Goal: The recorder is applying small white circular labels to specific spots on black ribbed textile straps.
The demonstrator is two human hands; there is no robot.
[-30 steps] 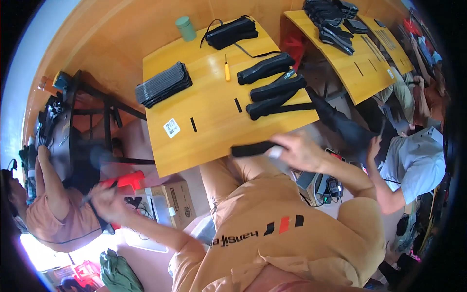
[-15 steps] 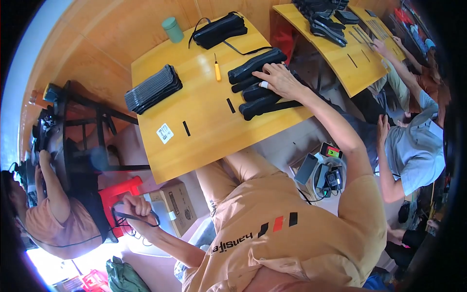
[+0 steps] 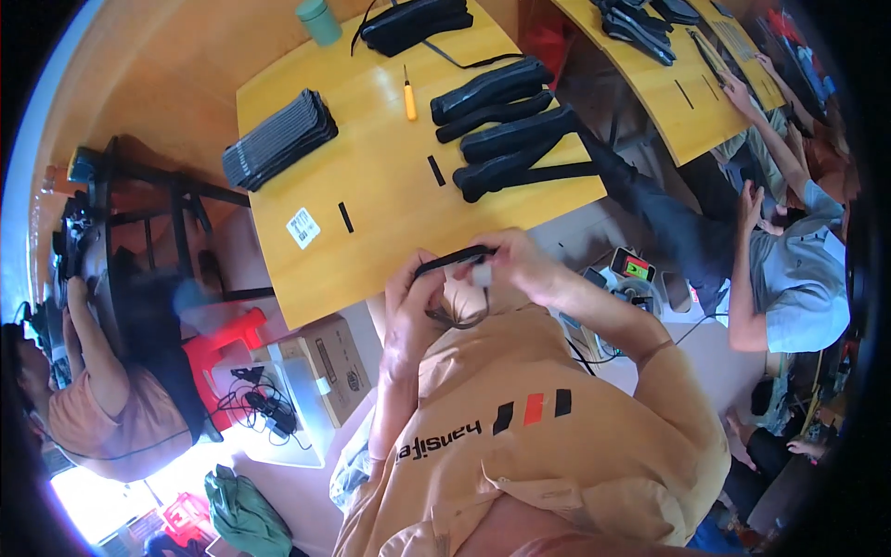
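Close to the table's [image 3: 371,260] near edge, in front of my body, a thin black strap [image 3: 453,261] is stretched between my two hands. My left hand [image 3: 409,302] closes on one end of it. Fingers of my right hand [image 3: 522,266] pinch the other end, and a white band shows on one of them. A loop of the strap hangs below, blurred. Beyond my right hand lie several long black padded fabric pieces [image 3: 515,141], side by side. A yellow-handled pointed tool [image 3: 410,100] rests left of them.
A stack of black ribbed strips [image 3: 281,139] lies at the table's left, near a white printed label [image 3: 303,227]. At the back are a green canister [image 3: 319,22] and a black fabric bundle [image 3: 418,26]. Cardboard box [image 3: 336,369] and red stool [image 3: 223,343] stand below left. People work on both sides.
My right hand has left the black fabric pieces and come back toward my body. My left hand has risen from the lower left with the strap, and both hands now hold it.
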